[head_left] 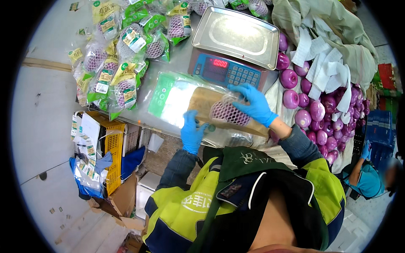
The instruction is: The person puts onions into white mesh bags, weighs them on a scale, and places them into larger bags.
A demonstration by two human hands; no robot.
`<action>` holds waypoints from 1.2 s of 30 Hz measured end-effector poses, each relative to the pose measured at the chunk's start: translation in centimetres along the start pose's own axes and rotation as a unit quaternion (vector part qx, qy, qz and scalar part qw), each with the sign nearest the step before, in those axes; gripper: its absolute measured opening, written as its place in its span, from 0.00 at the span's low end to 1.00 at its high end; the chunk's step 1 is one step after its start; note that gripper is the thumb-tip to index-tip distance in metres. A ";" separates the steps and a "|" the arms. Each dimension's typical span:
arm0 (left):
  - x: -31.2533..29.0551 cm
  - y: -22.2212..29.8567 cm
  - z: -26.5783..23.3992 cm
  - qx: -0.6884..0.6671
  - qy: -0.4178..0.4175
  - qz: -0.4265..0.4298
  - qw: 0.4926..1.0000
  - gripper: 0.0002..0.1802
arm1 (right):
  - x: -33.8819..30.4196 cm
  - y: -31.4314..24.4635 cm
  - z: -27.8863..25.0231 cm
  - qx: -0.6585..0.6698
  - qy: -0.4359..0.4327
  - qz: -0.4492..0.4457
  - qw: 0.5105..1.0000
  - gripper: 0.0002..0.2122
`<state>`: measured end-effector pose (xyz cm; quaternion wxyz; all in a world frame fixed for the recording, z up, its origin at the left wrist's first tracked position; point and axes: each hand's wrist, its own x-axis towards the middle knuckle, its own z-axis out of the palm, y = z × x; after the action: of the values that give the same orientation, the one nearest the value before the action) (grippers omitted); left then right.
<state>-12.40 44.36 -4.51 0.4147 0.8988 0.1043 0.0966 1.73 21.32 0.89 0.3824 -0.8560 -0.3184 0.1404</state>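
Purple onions in a white foam net [228,113] lie over a brown sheet [201,100] at the table's near edge. My right hand [254,104], in a blue glove, reaches over the net from the right, its fingers curled on the upper side. To the left, my blue-gloved left hand [193,133] holds nothing, thumb and fingers apart, beside the sheet's lower left corner. Clear plastic bags with a green printed end [162,96] lie flat beneath the sheet. Just beyond them stands a blue digital scale [228,71] with a bare metal pan [236,36].
Packed bags of netted onions [126,86] crowd the table's far left. Loose purple onions [318,110] are heaped at right, with white foam nets [325,63] and a pale sack [350,36]. A yellow crate [113,156] stands lower left. Another person [368,179] works at far right.
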 end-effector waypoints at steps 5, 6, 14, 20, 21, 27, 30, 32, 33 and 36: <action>0.0 -2.5 2.3 -0.145 0.005 -0.171 0.975 0.49 | -1.3 1.6 3.5 -0.025 -0.065 -0.011 0.997 0.48; 0.4 -2.3 2.4 -0.148 0.008 -0.156 0.977 0.49 | -1.2 0.5 3.2 -0.044 -0.092 0.001 0.995 0.53; 0.7 0.1 3.1 -0.229 0.158 -0.152 0.949 0.43 | 1.2 2.1 1.5 0.041 -0.084 -0.023 0.995 0.50; -0.4 2.9 7.6 -0.089 0.028 -0.002 0.996 0.20 | -2.8 -2.4 -8.5 0.226 -0.055 0.097 0.968 0.48; -0.7 2.5 9.0 -0.045 0.028 0.044 0.998 0.18 | -4.6 -2.1 -9.1 0.186 -0.036 0.086 0.978 0.48; -0.2 -1.1 10.8 -0.044 0.029 0.008 0.999 0.08 | -13.8 -3.3 -9.4 -0.039 -0.049 0.171 0.983 0.48; 0.0 2.8 7.6 -0.097 0.013 -0.045 0.994 0.04 | -16.0 -3.3 -7.7 -0.137 -0.038 0.134 0.981 0.46; 0.3 3.2 6.9 -0.039 0.036 0.042 0.998 0.04 | -16.3 -3.8 -6.8 -0.178 -0.023 0.093 0.979 0.43; 0.3 3.3 6.5 -0.007 0.052 0.082 0.995 0.04 | -16.0 -4.0 -6.3 -0.197 -0.017 0.068 0.978 0.41; 0.7 3.8 5.5 -0.032 0.109 0.112 0.987 0.05 | -13.9 -3.9 -5.0 -0.237 -0.036 0.009 0.971 0.40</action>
<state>-9.85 38.12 -5.03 0.4158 0.8753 0.0447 0.2427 -8.07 11.34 7.07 0.1558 -0.9193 -0.3487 0.0950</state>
